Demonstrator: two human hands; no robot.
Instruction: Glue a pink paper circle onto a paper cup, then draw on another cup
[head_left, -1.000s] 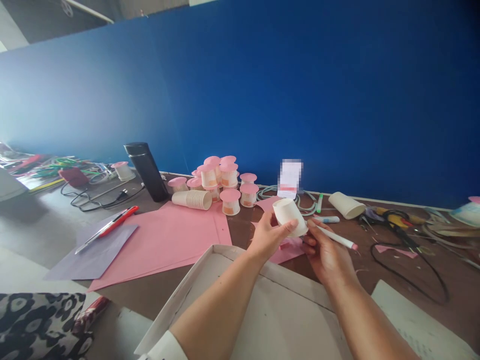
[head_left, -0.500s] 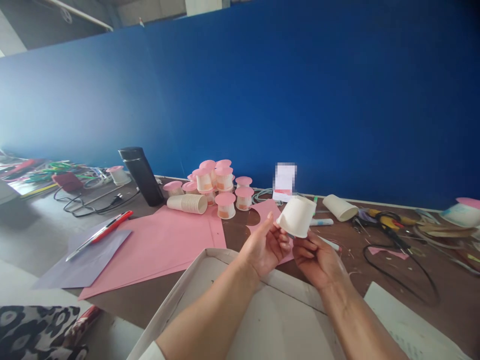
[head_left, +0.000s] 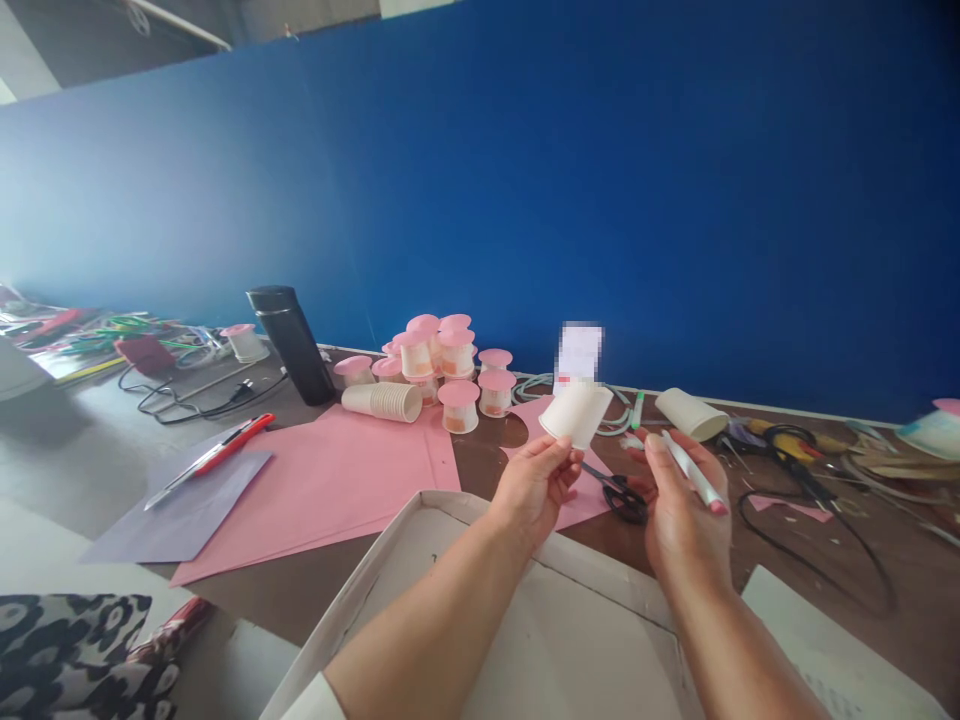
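My left hand (head_left: 536, 485) pinches a white paper cup (head_left: 576, 412) by its rim and holds it up, tilted, above the table. To its right, apart from the cup, my right hand (head_left: 682, 505) is closed round a white marker with a pink tip (head_left: 694, 474). Black-handled scissors (head_left: 619, 494) lie on a pink paper scrap (head_left: 581, 500) between the two hands.
Pink-lidded cups (head_left: 450, 365) are heaped at the back beside a lying cup stack (head_left: 382, 400) and a black flask (head_left: 294, 343). Pink sheets (head_left: 330, 480), a red knife (head_left: 214, 457), a white box lid (head_left: 540, 620), a lying cup (head_left: 690, 412) and cables (head_left: 817, 500) surround the hands.
My right hand has let go of the cup and moved right with the marker. My left hand alone now holds the cup. The scissors have come into view.
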